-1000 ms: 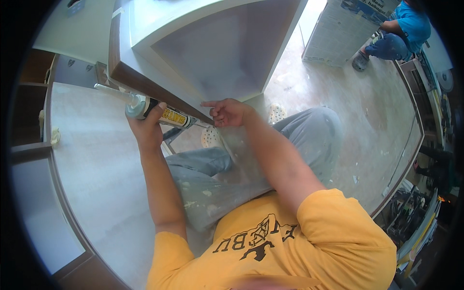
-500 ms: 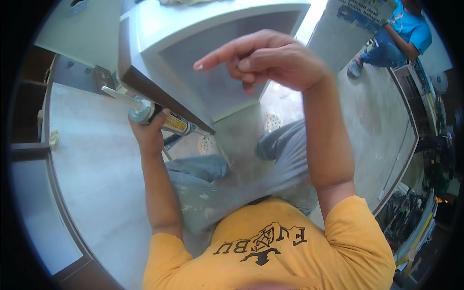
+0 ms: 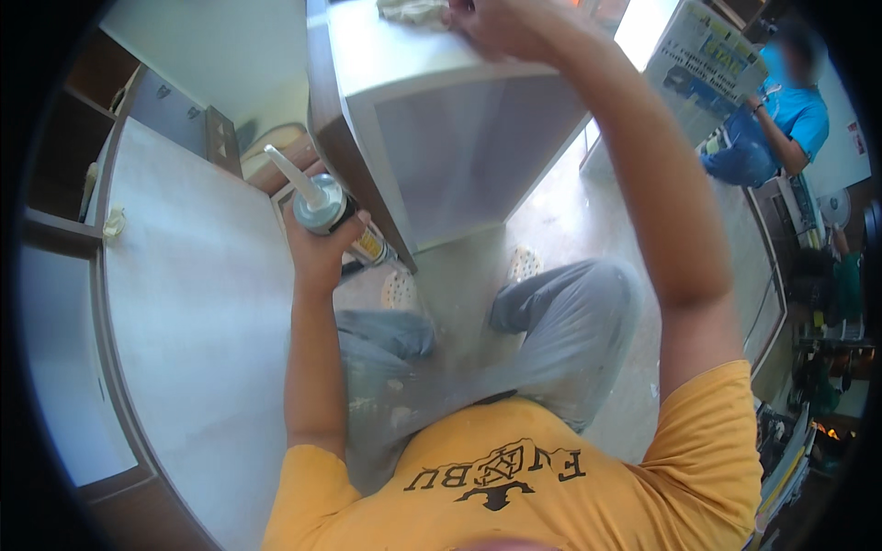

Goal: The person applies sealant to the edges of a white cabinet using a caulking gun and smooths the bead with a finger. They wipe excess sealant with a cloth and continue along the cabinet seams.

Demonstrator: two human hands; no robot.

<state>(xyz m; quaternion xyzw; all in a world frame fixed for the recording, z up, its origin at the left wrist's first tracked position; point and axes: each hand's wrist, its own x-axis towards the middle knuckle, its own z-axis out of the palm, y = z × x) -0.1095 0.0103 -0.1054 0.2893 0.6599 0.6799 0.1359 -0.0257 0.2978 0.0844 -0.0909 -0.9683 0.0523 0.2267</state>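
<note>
My left hand [image 3: 322, 241] is wrapped round a caulking gun loaded with a sealant cartridge [image 3: 372, 246]. Its pale nozzle [image 3: 287, 170] points up and to the left, beside the brown edge of a white cabinet [image 3: 441, 165]. At the top of the view, my right hand [image 3: 505, 26] reaches over the cabinet's upper face. Its fingers are curled at the right end of a crumpled light rag [image 3: 413, 11] and seem closed on it. Part of that hand is cut off by the frame's upper edge.
A white panel with dark trim [image 3: 197, 303] stretches along my left. Another person in a blue shirt [image 3: 808, 119] sits at the far right with a newspaper [image 3: 703, 64]. Assorted items [image 3: 781, 450] are piled at the right. A small crumpled scrap [image 3: 114, 223] lies at the panel's left edge.
My right hand, its index finger stretched out before, has moved up and away to the rag on the cabinet. The caulking gun stays in my left hand, its nozzle now pointing more upward.
</note>
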